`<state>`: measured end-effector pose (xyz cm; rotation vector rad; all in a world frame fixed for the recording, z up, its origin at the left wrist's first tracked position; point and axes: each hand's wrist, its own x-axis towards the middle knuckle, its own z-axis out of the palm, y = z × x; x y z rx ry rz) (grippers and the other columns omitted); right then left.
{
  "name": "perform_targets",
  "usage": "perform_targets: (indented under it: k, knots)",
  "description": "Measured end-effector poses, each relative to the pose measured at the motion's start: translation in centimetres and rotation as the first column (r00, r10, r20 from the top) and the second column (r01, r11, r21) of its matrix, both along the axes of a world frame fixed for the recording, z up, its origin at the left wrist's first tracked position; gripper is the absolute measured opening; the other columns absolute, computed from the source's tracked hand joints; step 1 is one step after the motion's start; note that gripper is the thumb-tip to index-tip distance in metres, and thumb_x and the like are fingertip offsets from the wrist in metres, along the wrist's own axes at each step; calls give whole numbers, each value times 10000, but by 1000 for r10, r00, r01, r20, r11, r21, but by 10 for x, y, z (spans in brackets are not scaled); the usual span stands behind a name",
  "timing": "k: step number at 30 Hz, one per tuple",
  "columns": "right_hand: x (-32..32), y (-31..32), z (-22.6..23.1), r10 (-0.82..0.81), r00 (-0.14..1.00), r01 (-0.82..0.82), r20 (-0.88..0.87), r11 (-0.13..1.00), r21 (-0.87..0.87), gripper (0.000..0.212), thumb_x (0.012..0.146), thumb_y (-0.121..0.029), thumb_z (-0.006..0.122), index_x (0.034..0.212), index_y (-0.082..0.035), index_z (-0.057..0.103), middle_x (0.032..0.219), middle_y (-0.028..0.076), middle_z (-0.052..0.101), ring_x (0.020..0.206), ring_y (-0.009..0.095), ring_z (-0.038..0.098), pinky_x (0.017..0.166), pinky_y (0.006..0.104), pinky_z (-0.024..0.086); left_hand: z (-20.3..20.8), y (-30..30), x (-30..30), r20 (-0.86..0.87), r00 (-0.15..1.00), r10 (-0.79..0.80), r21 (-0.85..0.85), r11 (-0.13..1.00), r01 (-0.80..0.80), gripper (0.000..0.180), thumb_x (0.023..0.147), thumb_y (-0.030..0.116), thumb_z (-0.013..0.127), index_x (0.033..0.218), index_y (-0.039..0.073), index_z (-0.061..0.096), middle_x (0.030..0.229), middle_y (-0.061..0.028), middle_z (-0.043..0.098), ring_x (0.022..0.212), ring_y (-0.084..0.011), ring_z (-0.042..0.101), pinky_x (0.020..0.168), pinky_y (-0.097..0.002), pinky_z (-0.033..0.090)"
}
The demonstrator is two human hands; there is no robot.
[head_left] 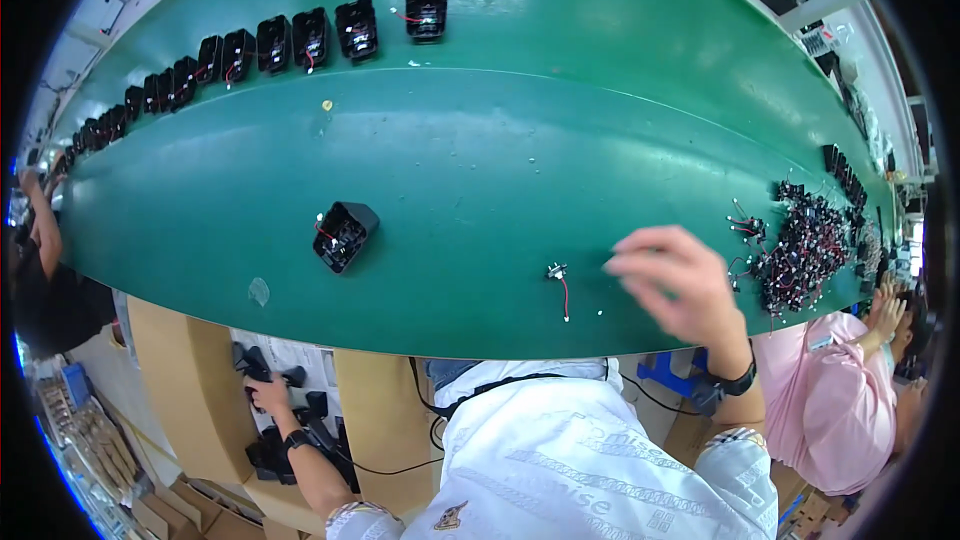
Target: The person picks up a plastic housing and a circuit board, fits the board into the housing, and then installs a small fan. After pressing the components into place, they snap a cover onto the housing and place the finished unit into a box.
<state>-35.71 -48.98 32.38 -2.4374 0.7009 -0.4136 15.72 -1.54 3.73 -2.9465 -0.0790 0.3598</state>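
My left hand reaches down into a cardboard box below the table's front edge, its fingers closed on a black plastic part. Over the green table, my right hand is open and empty, fingers stretched to the left. Just left of its fingertips lies a small metal-and-white component with a red wire. Farther left, a black plastic housing rests tilted, its open side showing a red wire and small white connectors. A heap of small black wired components lies to the right of my right hand.
Black housings stand in a long row along the far left. The cardboard box sits against the front edge. A person in pink sits at right; another person's arm shows at far left. A blue stool is below.
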Motion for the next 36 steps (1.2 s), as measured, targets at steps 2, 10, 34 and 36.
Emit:
perform_targets:
  k: [2, 10, 34, 36]
  knots:
    - [24, 4, -3, 232, 962, -218, 146, 970, -107, 296, 756, 18, 726, 1035, -80, 724, 1066, 81, 672, 902, 261, 663, 767, 361, 564, 9, 88, 30, 104, 973, -204, -505, 832, 229, 906, 799, 288, 715, 1538, 15, 269, 1443, -299, 480, 1324, -441, 487, 1123, -438, 377]
    - [32, -10, -46, 203, 973, -195, 112, 978, -79, 227, 761, -8, 768, 978, -66, 738, 1034, 68, 661, 811, 209, 655, 711, 326, 561, 41, 25, -19, 129, 991, -21, -466, 881, 79, 573, 795, 338, 789, 1194, -36, 619, 998, -152, 649, 857, -238, 607, 780, -378, 503]
    - [45, -268, 32, -808, 436, 119, 396, 487, 865, 416, 939, -246, 690, 1262, 5, 617, 1094, 154, 708, 1009, 216, 688, 851, 318, 557, 165, -134, -141, -428, 850, -308, -758, -390, -523, 522, 1054, 549, 373, 940, 68, 543, 729, -100, 570, 564, -167, 521, 412, -244, 405]
    - [52, -252, 18, -677, 666, 173, 312, 548, 819, 419, 930, -244, 704, 1258, 2, 621, 1088, 139, 708, 1001, 203, 681, 846, 317, 553, 180, -139, -159, -439, 820, -368, -739, -371, -562, 519, 1048, 556, 384, 964, 66, 535, 736, -95, 565, 581, -158, 523, 413, -243, 401]
